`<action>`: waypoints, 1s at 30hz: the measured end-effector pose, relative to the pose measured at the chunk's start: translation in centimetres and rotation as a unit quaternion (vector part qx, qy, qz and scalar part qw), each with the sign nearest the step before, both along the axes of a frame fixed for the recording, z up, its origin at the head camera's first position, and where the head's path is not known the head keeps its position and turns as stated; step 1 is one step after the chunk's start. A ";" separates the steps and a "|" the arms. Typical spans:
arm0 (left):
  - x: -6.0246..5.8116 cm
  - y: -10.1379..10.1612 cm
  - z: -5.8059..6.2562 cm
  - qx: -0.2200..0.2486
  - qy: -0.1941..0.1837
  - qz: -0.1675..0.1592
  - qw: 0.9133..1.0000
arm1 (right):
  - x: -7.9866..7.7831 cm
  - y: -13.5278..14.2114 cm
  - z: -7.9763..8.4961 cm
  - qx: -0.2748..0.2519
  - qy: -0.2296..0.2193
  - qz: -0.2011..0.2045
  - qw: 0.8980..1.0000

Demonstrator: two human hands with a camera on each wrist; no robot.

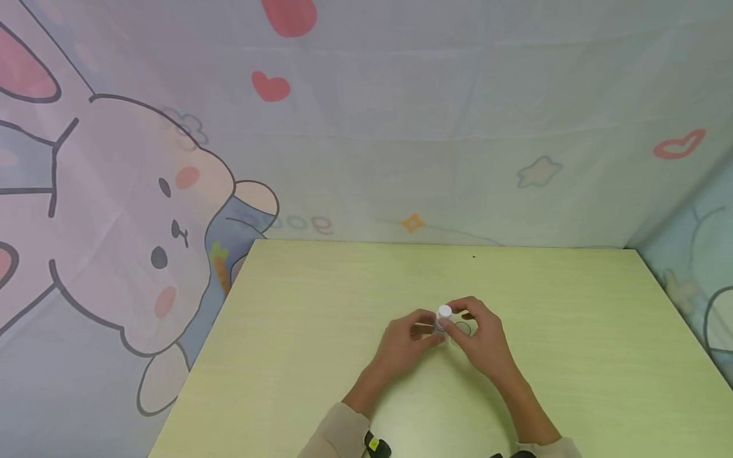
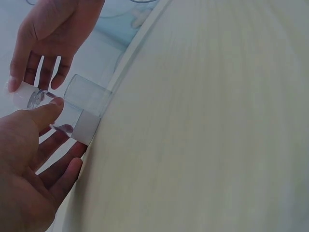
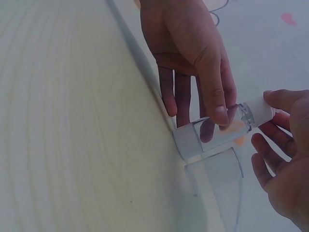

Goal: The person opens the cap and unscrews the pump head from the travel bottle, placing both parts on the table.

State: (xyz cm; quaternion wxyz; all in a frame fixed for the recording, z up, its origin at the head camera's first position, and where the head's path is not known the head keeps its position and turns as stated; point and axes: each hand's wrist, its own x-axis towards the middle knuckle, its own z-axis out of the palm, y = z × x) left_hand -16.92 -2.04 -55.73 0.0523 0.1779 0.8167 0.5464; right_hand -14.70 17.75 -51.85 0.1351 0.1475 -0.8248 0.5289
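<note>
A small clear bottle (image 3: 222, 135) with a white cap (image 1: 444, 311) and a white band at its base stands upright on the table. My left hand (image 1: 401, 346) holds its clear body, thumb on the near side and fingers behind. With thumb and forefinger, my right hand (image 1: 483, 340) pinches the white cap at the top; its other fingers (image 3: 263, 166) hang loosely below. Right beside the bottle, on the right hand's side, stands a clear, see-through cylinder (image 2: 87, 94), its round rim showing under the right hand in the head view.
The pale wood-grain table (image 1: 321, 292) stretches out around both hands. Behind it hangs a cloth backdrop (image 1: 401, 127) printed with a rabbit, hearts and stars. A tiny dark speck (image 1: 474, 257) lies near the table's back edge.
</note>
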 end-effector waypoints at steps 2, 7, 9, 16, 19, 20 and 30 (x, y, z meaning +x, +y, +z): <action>0.0 0.0 0.0 -0.001 -0.001 0.001 1.000 | 0.0 0.0 0.0 0.000 0.003 0.001 1.000; 0.0 0.0 0.0 -0.004 -0.002 0.004 1.000 | -0.1 0.0 -0.1 -0.002 0.014 0.003 1.000; 0.0 0.0 0.1 -0.003 -0.003 0.005 1.000 | -0.1 0.0 -0.1 -0.003 0.016 0.001 1.000; 0.0 0.0 0.0 -0.005 -0.001 0.003 1.000 | -0.1 0.0 -0.1 -0.010 0.014 0.005 1.000; 0.0 0.0 -0.1 -0.007 -0.005 0.003 1.000 | 0.0 0.1 -0.1 -0.010 0.012 0.005 1.000; 0.0 0.0 -0.2 -0.007 -0.006 0.003 1.000 | 0.0 0.1 -0.2 -0.009 0.012 0.005 1.000; 0.0 -0.1 -0.1 -0.001 -0.004 0.004 1.000 | -0.1 0.2 -0.1 -0.010 0.009 0.010 1.000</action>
